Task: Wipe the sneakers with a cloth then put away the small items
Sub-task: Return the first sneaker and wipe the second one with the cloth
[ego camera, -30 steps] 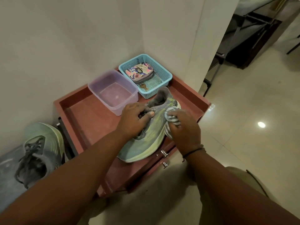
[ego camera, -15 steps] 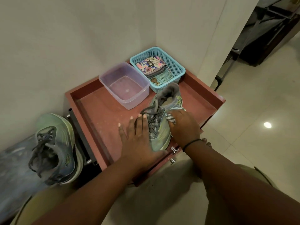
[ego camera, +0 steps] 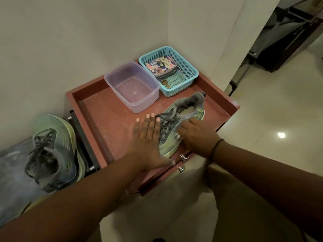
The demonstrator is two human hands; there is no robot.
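Pale walls meet in a corner at upper centre, and against them stands a red-brown cabinet top with a raised rim (ego camera: 225, 100). We find one sneaker (ego camera: 183, 117) upright on it at frame centre, grey-laced, blue-green with yellow tints; its long axis runs diagonally, heel toward the upper right, toe toward the lower left at the cabinet's front edge. A small yellow-green logo marks the heel side; we cannot read it. Our left hand (ego camera: 148, 138) lies flat, fingers straight and together, against the sneaker's left flank. Our right hand (ego camera: 195, 135) rests over its right side, blurred; we cannot tell whether the fingers grip anything, and no cloth is discernible. A black band circles the right wrist.

A second sneaker (ego camera: 54, 151) sits at lower left, beside the cabinet, toe toward the top of the frame. Behind the first sneaker stand a clear plastic tub (ego camera: 132, 86) and, just right of it, a blue mesh basket (ego camera: 188, 70) holding a floral pouch (ego camera: 160, 67) and keys (ego camera: 165, 83). No writing is legible anywhere.
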